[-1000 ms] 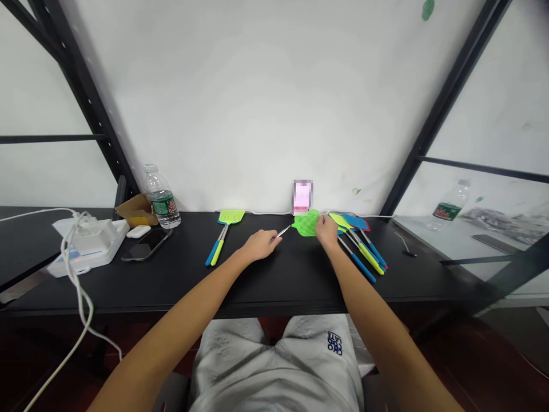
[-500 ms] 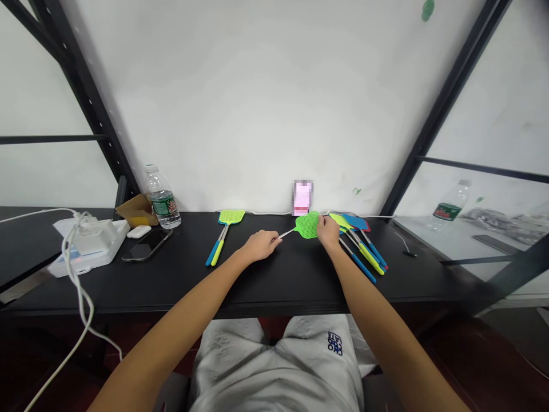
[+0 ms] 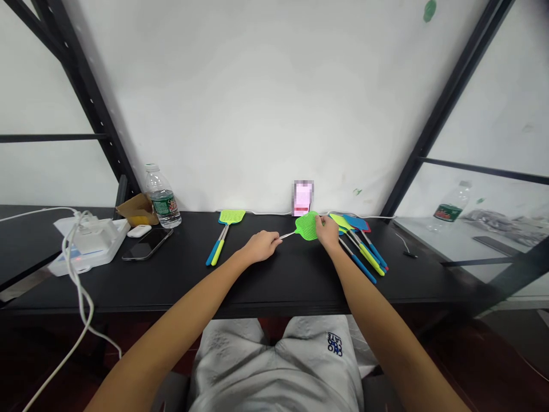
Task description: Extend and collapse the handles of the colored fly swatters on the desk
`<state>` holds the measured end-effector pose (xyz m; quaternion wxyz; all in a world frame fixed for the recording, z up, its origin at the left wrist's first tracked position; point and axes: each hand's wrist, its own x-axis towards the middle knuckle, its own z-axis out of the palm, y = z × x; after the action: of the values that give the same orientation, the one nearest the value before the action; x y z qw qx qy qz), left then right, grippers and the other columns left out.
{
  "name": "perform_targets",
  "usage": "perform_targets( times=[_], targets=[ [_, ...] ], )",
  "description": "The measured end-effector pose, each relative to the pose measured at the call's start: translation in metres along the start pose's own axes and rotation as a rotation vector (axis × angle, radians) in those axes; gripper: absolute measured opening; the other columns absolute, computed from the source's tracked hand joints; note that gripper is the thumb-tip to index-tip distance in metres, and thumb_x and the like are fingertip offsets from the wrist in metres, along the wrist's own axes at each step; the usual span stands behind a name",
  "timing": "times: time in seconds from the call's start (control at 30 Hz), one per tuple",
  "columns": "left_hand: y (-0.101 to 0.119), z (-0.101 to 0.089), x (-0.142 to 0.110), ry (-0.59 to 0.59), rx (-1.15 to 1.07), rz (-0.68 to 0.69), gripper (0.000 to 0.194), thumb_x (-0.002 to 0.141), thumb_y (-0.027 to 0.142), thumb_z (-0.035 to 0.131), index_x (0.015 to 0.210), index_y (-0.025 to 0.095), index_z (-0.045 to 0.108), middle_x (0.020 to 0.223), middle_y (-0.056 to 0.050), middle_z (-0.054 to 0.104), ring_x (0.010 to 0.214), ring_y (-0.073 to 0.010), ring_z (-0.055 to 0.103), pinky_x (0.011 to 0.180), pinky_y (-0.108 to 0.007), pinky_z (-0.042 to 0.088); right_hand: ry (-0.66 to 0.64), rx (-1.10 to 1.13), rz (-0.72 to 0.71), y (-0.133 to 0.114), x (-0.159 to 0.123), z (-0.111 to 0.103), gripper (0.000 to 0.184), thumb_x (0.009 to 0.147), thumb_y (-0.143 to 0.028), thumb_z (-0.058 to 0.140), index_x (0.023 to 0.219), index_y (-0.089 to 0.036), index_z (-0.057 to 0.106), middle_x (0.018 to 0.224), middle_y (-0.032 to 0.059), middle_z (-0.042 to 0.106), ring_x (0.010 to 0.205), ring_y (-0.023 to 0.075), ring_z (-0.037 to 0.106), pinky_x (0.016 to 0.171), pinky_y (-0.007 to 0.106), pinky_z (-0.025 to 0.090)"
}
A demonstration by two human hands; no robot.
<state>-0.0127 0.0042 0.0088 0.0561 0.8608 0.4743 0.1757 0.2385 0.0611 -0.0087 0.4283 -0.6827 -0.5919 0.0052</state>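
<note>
Left hand: the left hand (image 3: 261,246) is closed around the handle end of the green fly swatter (image 3: 307,226), centre of the frame, resting on the worktop (image 3: 274,280); the handle itself is hidden in the fist.
Right hand: the right hand (image 3: 328,232) pinches the right edge of the swatter's mesh head, fingers curled on it.
Item in hand: the green fly swatter spans between both hands, thin metal shaft (image 3: 287,234) exposed, mesh head just right of centre, in front of the blurred pink card (image 3: 302,197) at the wall.
Shaft condition: a short stretch of shaft shows between the hands; whether it is fully drawn out or pushed in cannot be told.
Done pile, as judged: one yellow-green swatter (image 3: 223,234) lies alone, left of centre, apart from the hands.
Remaining pile, as judged: a fanned group of swatters (image 3: 360,243) lies just right of the right hand, touching one another.
Progress estimate: early; one item set aside, one in hand, several left.
Left of frame: water bottle (image 3: 163,197), phone (image 3: 147,244), white box with cable (image 3: 88,243).
</note>
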Motion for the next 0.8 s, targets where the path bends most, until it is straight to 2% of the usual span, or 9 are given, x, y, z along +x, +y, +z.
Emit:
perform_targets(
  times=[0.23, 0.63, 0.8],
  targets=[
    [-0.002, 0.002, -0.001, 0.032, -0.014, -0.029, 0.033, 0.097, 0.038, 0.039, 0.084, 0.02, 0.063, 0.081, -0.008, 0.068, 0.075, -0.0205, 0.063, 0.065, -0.027, 0.038, 0.032, 0.021, -0.049, -0.007, -0.007, -0.002, 0.033, 0.093, -0.047, 0.042, 0.079, -0.02, 0.055, 0.08, 0.0068, 0.063, 0.074, 0.0211, 0.052, 0.069, 0.03, 0.036],
    [-0.006, 0.005, 0.002, 0.06, -0.135, 0.045, 0.038, 0.097, 0.04, 0.037, 0.072, 0.02, 0.058, 0.069, -0.003, 0.062, 0.064, -0.0162, 0.056, 0.062, -0.026, 0.035, 0.072, 0.156, -0.154, -0.014, -0.014, 0.0, 0.035, 0.091, -0.051, 0.041, 0.071, -0.023, 0.035, 0.066, -0.0021, 0.046, 0.067, 0.0158, 0.043, 0.065, 0.027, 0.034],
    [-0.007, 0.005, 0.002, 0.07, -0.146, 0.037, 0.037, 0.096, 0.04, 0.039, 0.07, 0.02, 0.056, 0.066, -0.003, 0.06, 0.062, -0.0159, 0.054, 0.061, -0.027, 0.034, 0.06, 0.189, -0.168, -0.016, -0.016, -0.001, 0.034, 0.09, -0.051, 0.043, 0.072, -0.023, 0.035, 0.066, -0.0024, 0.046, 0.067, 0.0155, 0.044, 0.065, 0.027, 0.035]
  ],
)
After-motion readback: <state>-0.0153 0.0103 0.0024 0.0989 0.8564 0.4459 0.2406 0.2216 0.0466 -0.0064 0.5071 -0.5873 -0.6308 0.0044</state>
